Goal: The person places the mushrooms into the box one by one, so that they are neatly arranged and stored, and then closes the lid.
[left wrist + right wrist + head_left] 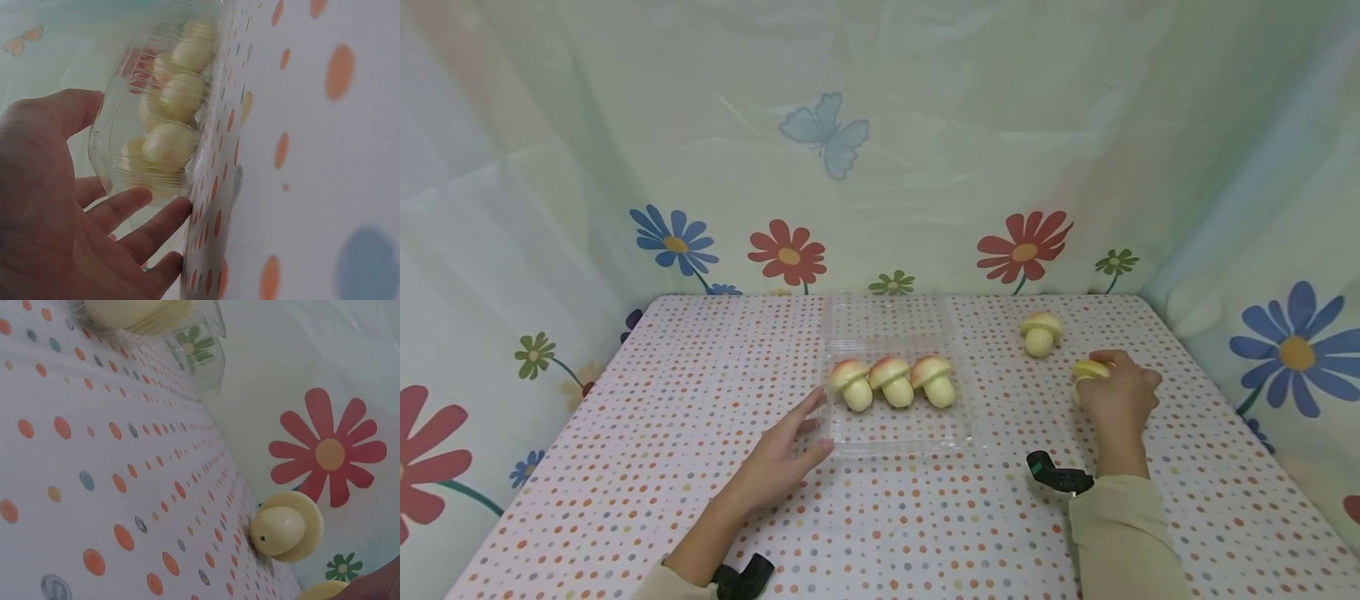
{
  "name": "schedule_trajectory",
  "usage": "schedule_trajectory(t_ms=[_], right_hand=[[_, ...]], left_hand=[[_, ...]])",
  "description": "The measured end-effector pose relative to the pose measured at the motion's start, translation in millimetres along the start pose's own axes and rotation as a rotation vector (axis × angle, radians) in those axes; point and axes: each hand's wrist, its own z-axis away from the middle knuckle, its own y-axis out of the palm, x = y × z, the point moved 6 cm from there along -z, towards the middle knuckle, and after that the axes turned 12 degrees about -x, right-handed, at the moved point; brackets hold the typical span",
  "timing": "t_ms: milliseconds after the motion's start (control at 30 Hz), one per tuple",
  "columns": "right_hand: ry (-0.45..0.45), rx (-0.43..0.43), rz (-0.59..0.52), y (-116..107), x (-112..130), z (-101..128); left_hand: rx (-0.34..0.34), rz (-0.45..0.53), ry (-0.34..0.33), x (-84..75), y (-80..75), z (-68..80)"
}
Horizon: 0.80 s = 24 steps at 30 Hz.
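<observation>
A clear plastic tray (901,435) lies mid-table with three toy mushrooms (891,381) lined up in it. My left hand (808,425) rests on the cloth with straight fingers against the tray's near left corner; the left wrist view shows those fingers (147,215) beside the tray (109,134) and the mushrooms (169,144) inside. Over on the right, my right hand (1105,379) grips a yellow-capped mushroom (1088,368), mostly hidden by the fingers. A loose mushroom (1041,333) stands just beyond it. The right wrist view shows that loose mushroom (284,526) and the held cap's edge (325,591).
A polka-dot cloth (647,433) covers the table. Flowered fabric walls (880,167) close it in at the back and both sides. The tray's open lid (887,321) lies flat behind it. Black wrist camera mounts (1058,477) sit by each forearm.
</observation>
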Motion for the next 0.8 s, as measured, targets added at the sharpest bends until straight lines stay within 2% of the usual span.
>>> schedule_trajectory(t_ms=[167,367,567,800], right_hand=[[-0.056,0.055,0.060,5,1,0],[-0.097,0.052,0.107,7,2,3],[-0.136,0.007,0.064,6,7,5],[-0.175,0.004,0.008,5,19,5]], left_hand=[[0.007,0.004,0.008,2.8,-1.7,-1.1],[0.014,0.015,-0.004,4.6,-0.8,-2.6],[0.011,0.032,-0.004,2.8,0.8,-1.0],[0.004,0.028,0.007,1.7,-0.8,-0.1]])
